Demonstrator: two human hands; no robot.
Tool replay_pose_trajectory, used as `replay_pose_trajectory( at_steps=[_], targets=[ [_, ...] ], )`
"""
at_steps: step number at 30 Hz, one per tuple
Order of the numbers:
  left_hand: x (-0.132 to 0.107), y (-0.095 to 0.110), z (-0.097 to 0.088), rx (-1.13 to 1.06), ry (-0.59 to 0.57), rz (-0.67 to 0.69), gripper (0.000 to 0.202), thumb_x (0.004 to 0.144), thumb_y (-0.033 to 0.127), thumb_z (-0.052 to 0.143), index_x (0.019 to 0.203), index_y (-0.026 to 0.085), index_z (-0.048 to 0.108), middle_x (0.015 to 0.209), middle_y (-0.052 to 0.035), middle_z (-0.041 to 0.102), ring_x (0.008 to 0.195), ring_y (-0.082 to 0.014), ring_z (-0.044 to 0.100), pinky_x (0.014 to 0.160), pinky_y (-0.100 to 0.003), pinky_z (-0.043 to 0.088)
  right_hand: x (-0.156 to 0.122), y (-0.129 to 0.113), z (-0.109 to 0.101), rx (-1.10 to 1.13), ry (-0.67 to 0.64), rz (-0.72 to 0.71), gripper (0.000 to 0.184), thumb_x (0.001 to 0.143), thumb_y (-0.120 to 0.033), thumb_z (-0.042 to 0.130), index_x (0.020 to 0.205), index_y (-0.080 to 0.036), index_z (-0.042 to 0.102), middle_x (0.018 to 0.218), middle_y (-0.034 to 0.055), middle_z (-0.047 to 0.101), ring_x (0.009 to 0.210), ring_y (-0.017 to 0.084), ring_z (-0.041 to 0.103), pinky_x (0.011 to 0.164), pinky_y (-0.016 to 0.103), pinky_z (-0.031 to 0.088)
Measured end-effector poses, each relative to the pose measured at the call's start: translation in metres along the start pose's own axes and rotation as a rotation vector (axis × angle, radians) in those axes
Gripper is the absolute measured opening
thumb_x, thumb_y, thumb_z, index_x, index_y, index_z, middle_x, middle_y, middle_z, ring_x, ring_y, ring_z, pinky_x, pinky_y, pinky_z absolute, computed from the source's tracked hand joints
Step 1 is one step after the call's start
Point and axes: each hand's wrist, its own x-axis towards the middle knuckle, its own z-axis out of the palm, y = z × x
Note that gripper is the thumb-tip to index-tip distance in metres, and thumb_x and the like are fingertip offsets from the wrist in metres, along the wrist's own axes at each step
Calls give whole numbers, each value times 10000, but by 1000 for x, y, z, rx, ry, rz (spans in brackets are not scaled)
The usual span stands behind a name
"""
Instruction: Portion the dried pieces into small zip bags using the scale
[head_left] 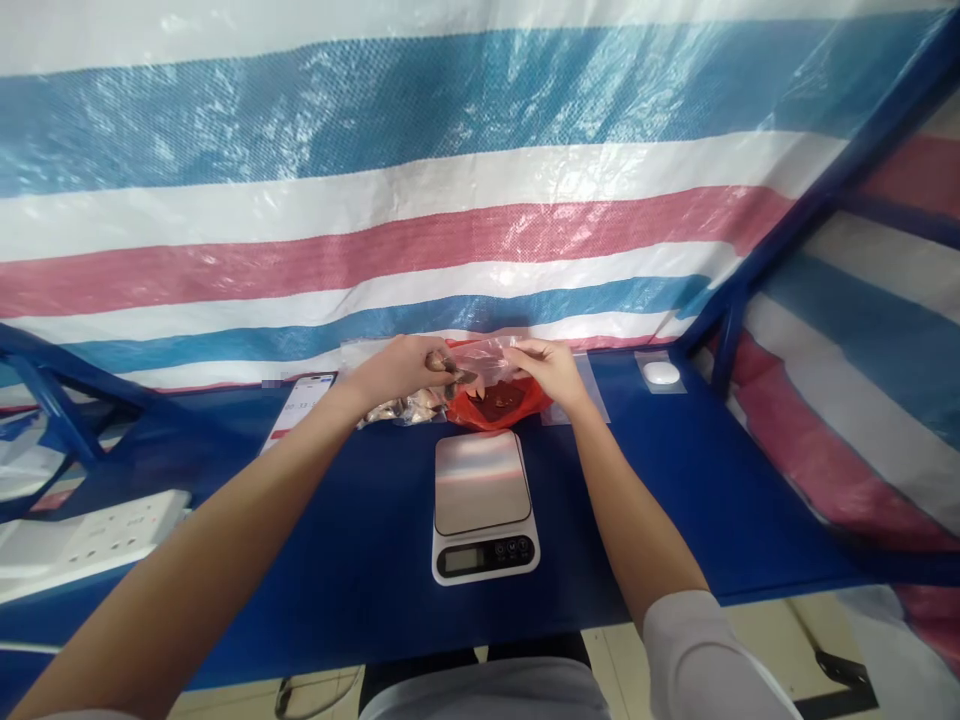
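My left hand (405, 368) is closed around a few small brown pieces (439, 362), whose kind I cannot make out. They are at the left end of a clear plastic bag (484, 360). Its right edge is pinched between the fingers of my right hand (551, 370). Just below both hands, an open red plastic bag (480, 414) holds more brown pieces. Several filled clear packets (421, 405) lie beside it, partly behind my left hand. Nearer to me stands a white kitchen scale (482, 490) with nothing on its plate.
A phone (300, 400) lies to the left, partly behind my left forearm. Flat clear bags (592, 390) lie right of the red bag. Farther right is a white oval object (661, 373). A white power strip (112, 530) sits at the left. Striped sheeting (450, 230) hangs behind the blue table (675, 500).
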Motion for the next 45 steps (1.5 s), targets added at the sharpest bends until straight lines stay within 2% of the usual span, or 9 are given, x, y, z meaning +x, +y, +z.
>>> replay_pose_trajectory(
  at_steps=[5,7,13,17,22,27,35,40,45],
  targets=[
    [0,-4,-5,49,134,-69,279,830,453,702,930,194,725,712,1,682,643,-165,571,609,-279,367,0,7,-6,50,-35,139,384,735,-555,796,826,-182,785,851,54,789,811,203,758,691,274,620],
    [0,-4,-6,61,150,-81,262,838,435,702,919,186,713,742,-7,688,675,-173,578,621,-282,370,1,7,-8,86,-4,180,374,717,-523,826,858,-179,781,880,61,793,848,216,767,696,277,625],
    [6,-2,-9,182,126,-49,220,855,417,666,945,221,708,722,-9,691,686,-201,613,619,-278,378,5,8,-8,139,140,232,316,732,-398,832,944,-181,744,799,41,777,787,202,768,621,247,613],
    [14,1,-11,292,60,38,241,867,411,632,1008,240,726,784,-33,733,789,-246,674,692,-292,429,3,10,-5,106,116,202,303,764,-343,786,1031,-205,749,835,19,780,780,179,749,643,256,626],
    [21,4,-16,376,27,68,293,873,386,592,1086,228,717,865,-66,753,804,-261,689,720,-319,460,1,11,0,48,78,231,126,801,-275,720,887,-197,768,811,16,771,765,160,729,633,235,618],
    [31,-6,-23,311,65,14,422,828,454,663,1197,251,695,818,-40,743,781,-261,698,727,-327,493,1,15,7,47,47,243,62,825,-216,695,831,-189,750,783,13,761,712,143,721,600,219,607],
    [40,-22,-15,57,158,-27,434,732,547,756,1038,239,755,839,-38,763,778,-239,711,720,-315,526,3,29,6,16,53,311,62,833,-209,720,857,-169,761,717,25,760,662,151,732,603,232,619],
    [39,-26,-9,-77,177,7,474,783,643,692,979,223,794,964,-71,791,867,-244,723,769,-321,547,4,32,3,-13,38,320,73,840,-202,710,790,-165,749,685,30,752,640,147,729,579,217,607],
    [38,-27,-13,-9,178,27,489,852,647,612,1059,250,810,1008,-46,799,933,-255,710,812,-303,537,3,34,5,-9,20,319,76,843,-215,708,810,-172,759,718,39,771,648,154,737,595,232,622]
  ],
)
